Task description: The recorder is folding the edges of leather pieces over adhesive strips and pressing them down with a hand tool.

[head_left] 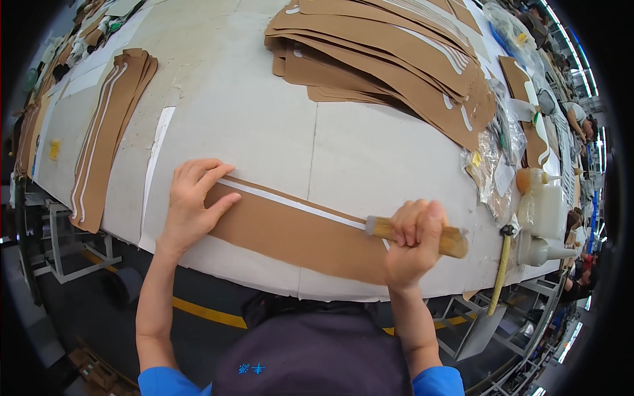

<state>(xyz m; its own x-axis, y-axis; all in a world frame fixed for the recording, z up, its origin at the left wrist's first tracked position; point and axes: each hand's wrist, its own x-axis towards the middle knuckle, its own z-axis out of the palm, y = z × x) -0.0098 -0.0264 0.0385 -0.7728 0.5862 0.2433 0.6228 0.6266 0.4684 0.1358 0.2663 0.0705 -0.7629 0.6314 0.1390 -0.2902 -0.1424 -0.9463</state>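
A long brown panel (297, 247) lies flat in front of me, with a white strip (290, 198) running along its far edge. My left hand (198, 195) rests at the panel's left end, thumb and fingers apart on either side of the strip's end. At the right end, my right hand (417, 234) is closed around a short wooden-handled tool (453, 243). The tool's grey end points left and meets the strip; its exact kind is unclear. Part of the panel's right end is hidden behind the right hand and tool.
Brown panels with white strips form a large stack (370, 53) at the back and a smaller pile (105, 145) at left. To the right are clear plastic bags (492, 168), white squeeze bottles (548, 211) and a yellow hose (503, 270). The pale table (238, 119) ends near my waist.
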